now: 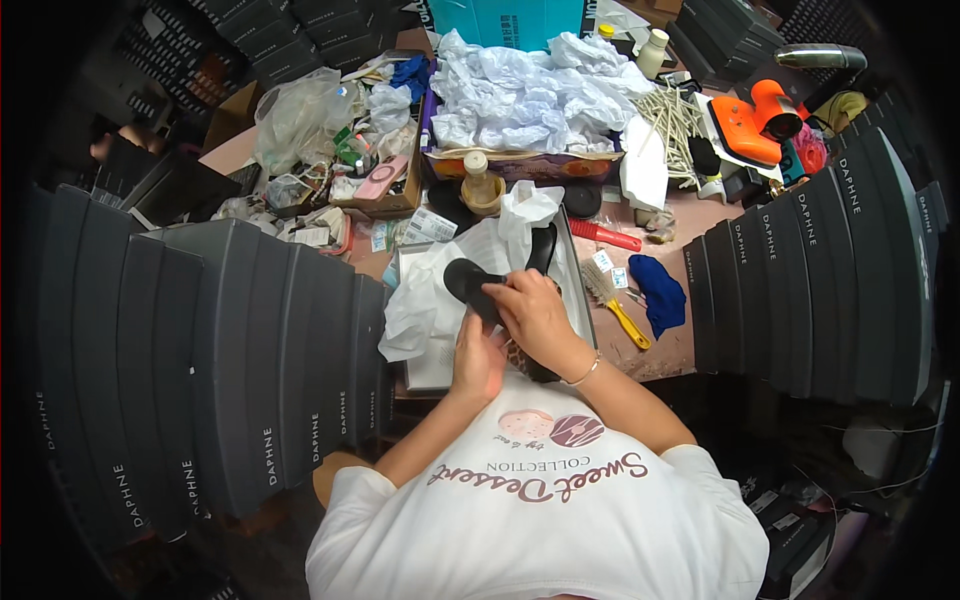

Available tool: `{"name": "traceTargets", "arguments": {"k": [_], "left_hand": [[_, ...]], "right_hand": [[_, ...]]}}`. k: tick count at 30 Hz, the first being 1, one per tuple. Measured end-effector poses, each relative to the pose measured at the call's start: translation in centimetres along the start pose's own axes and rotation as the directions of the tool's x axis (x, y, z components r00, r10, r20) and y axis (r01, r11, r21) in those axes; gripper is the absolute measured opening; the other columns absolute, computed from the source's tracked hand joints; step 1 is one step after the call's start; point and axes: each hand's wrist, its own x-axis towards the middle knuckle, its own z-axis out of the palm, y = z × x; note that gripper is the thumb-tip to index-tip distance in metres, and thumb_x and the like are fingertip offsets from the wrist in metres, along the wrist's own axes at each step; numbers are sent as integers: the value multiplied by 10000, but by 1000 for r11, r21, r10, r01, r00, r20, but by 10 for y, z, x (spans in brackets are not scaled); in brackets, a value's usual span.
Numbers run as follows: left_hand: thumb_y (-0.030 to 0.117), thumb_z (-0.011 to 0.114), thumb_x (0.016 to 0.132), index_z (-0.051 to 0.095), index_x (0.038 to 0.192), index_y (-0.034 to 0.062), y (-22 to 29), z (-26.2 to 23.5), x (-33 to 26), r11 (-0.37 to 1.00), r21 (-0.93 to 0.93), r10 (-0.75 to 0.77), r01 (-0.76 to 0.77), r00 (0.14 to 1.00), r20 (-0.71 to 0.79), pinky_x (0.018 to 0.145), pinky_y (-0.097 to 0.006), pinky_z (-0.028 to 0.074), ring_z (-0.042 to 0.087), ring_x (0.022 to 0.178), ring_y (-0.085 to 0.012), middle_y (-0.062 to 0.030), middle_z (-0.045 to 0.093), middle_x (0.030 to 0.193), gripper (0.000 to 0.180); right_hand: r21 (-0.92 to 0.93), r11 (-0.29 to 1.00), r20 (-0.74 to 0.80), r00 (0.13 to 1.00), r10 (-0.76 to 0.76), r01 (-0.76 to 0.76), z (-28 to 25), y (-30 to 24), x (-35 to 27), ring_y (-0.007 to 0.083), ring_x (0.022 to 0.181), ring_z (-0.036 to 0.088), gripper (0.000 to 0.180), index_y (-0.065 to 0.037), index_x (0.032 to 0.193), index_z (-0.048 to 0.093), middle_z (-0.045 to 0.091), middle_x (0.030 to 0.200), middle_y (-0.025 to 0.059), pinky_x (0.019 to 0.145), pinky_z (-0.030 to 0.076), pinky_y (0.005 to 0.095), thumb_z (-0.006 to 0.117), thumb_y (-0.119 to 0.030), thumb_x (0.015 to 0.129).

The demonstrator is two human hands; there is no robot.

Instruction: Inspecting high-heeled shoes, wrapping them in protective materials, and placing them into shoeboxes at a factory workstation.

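Observation:
A black shoe (468, 283) is held up over an open shoebox (434, 372) by both my hands. My left hand (480, 358) wraps the shoe from below, and my right hand (541, 318) has its fingers bent against the upper side. White tissue paper (428, 290) spills over the left of the box. Another black shoe (542, 248) lies in the box beyond my right hand, partly hidden by tissue. A patch of leopard print shows under my right wrist; which shoe it belongs to cannot be made out.
Dark shoebox stacks rise on the left (225, 350) and right (790, 290). Right of the open box lie a yellow-handled brush (615, 302), a blue cloth (657, 294) and a red-handled brush (605, 235). A carton of crumpled tissue (525, 95) and a bottle (482, 183) stand behind.

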Motion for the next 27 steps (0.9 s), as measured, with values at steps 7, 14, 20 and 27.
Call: {"name": "traceTargets", "arguments": {"k": [7, 14, 20, 27], "left_hand": [[400, 397, 1002, 488, 1173, 64, 11, 9, -2, 954, 235, 185, -186, 982, 27, 731, -242, 491, 585, 898, -111, -27, 597, 1023, 388], [265, 480, 993, 502, 1185, 67, 14, 6, 6, 889, 396, 195, -229, 973, 126, 705, -213, 454, 539, 871, -77, -12, 575, 1021, 278], [195, 510, 961, 521, 1148, -16, 25, -6, 10, 420, 830, 78, -367, 926, 370, 600, -234, 442, 524, 694, -79, -7, 590, 836, 282], [233, 572, 903, 589, 1029, 82, 73, 5, 4, -205, 764, -99, -611, 790, 605, 587, -360, 464, 621, 710, -252, -123, 637, 820, 198]], "right_hand": [[182, 980, -46, 997, -69, 76, -33, 8, -32, 254, 829, 536, 336, -68, 1022, 669, 574, 905, 75, 714, 416, 365, 673, -13, 690], [48, 993, 98, 989, -109, 104, -56, 51, -15, 292, 805, 551, 341, -40, 1030, 650, 581, 901, 101, 706, 451, 383, 654, 9, 692], [236, 963, -21, 992, -128, 129, -79, 17, 17, 284, 915, 559, 351, -66, 1070, 640, 579, 976, 105, 779, 459, 361, 656, 1, 725], [-206, 958, 138, 963, 233, -202, -74, 117, -28, 369, 1128, 531, 651, 1, 1326, 451, 548, 1214, 250, 968, 406, 399, 658, -366, 829]]}}
